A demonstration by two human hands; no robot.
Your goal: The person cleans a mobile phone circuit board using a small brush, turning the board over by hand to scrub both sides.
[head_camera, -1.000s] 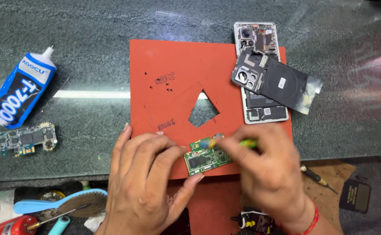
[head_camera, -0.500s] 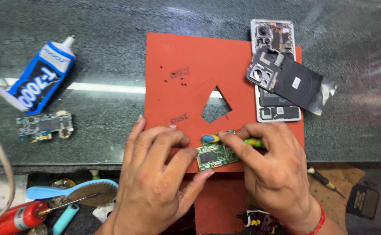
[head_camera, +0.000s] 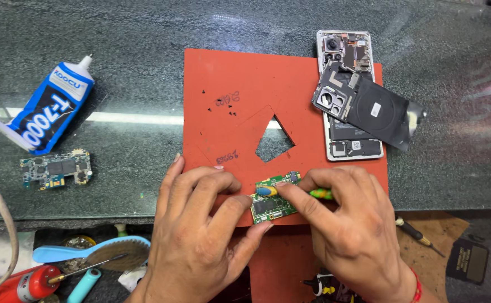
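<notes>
Left hand [head_camera: 200,235] pins the small green circuit board [head_camera: 273,202] on the red mat [head_camera: 228,78] – thin, likely fragile (best held by edges) – right hand [head_camera: 352,230] pinched round a green-handled tool [head_camera: 318,194]

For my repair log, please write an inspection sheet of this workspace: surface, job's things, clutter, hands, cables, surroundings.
Surface: dark green stone bench top, with a red rubber mat that has a diamond-shaped cut-out.
Job's things: small green circuit board at the mat's near edge; thin green and yellow tool with a blue tip on the board.
Clutter: opened smartphone with a loose black cover; blue and white glue tube; second circuit board; tiny black screws.
Hands: left hand steadies the board; right hand pinches the tool.
Cables: beige cord at left edge.
Surroundings: light blue brush, small screwdriver below the bench.
</notes>
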